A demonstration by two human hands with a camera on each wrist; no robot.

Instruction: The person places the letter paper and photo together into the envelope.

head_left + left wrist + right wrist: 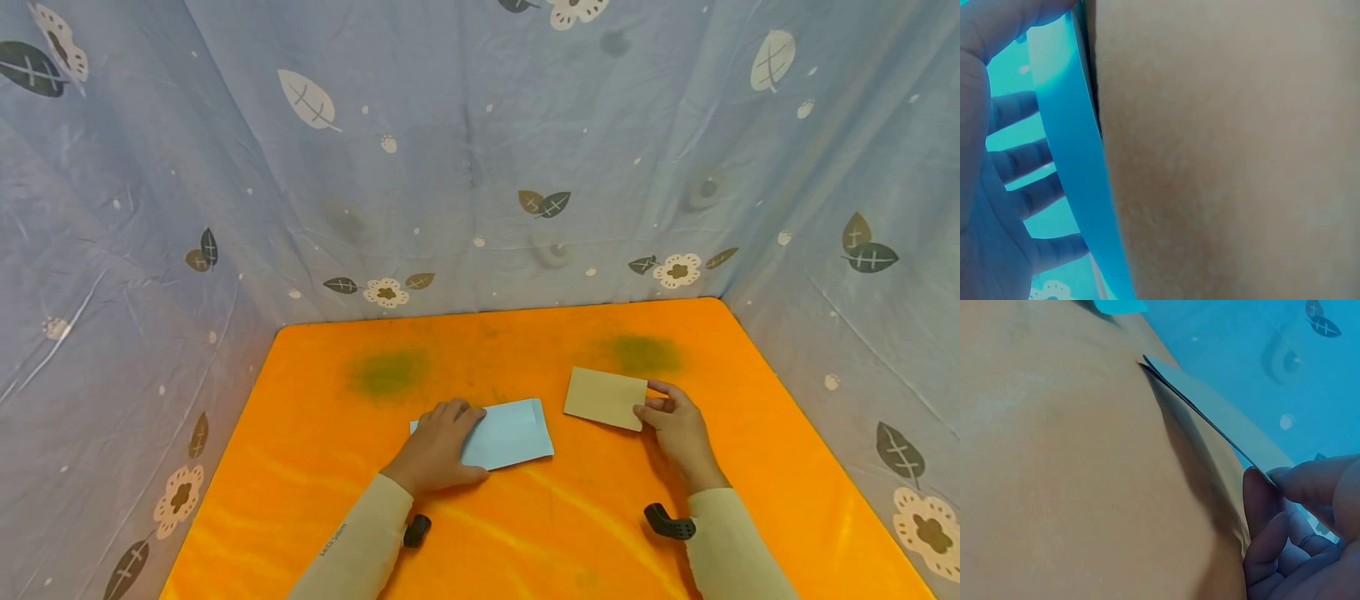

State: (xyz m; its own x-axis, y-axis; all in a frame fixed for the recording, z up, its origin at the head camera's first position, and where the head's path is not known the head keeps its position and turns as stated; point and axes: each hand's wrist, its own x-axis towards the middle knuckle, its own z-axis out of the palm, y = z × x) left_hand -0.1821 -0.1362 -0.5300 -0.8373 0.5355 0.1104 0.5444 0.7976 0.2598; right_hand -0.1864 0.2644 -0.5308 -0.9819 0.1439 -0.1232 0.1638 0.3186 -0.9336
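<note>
A light blue envelope (517,433) lies low over the table, left of centre, with a folded strip at its right end. My left hand (442,446) spans its left part and holds it, thumb at the near edge and fingers toward the far edge. In the left wrist view the fingers (1029,159) meet the envelope's edge, their tips partly hidden. To the right, my right hand (675,429) pinches a tan paper rectangle (603,398) by its right edge, between thumb and fingers. The right wrist view shows this paper (1210,412) edge-on, tilted off the table, with two layers parting at its far end.
An orange cloth-covered table (330,500) bears two dull green patches at the back. Blue curtains (465,150) with leaf and flower prints close it in behind and on both sides. Black camera mounts (670,523) sit on both wrists.
</note>
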